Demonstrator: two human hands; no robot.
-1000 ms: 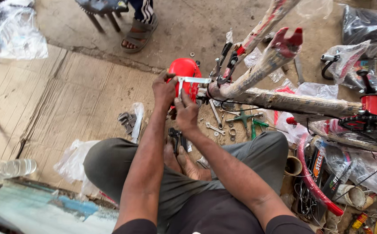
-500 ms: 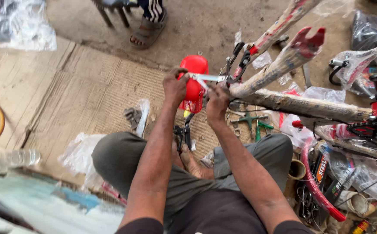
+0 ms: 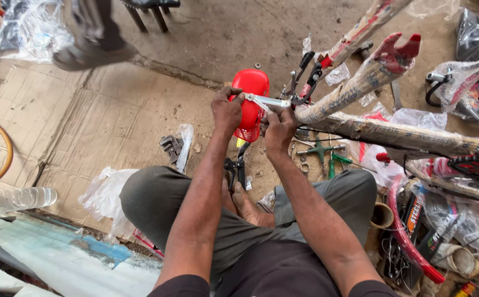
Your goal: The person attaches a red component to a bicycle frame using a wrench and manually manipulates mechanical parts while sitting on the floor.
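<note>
A red plastic bicycle part stands on the floor in front of my knees. My left hand grips its left side and the end of a silver wrench that lies across it. My right hand is closed near the wrench where the paper-wrapped bicycle frame meets the red part. Black brake levers stick up just behind the wrench.
Flattened cardboard covers the floor to the left. Black pliers, a green cross wrench and small metal parts lie near my legs. Another person's foot and stool legs are at the top left. Plastic-wrapped parts crowd the right.
The view has shifted, so everything sits lower in the frame. My hands stay on the red part and the wrench. The other person's foot has moved left.
</note>
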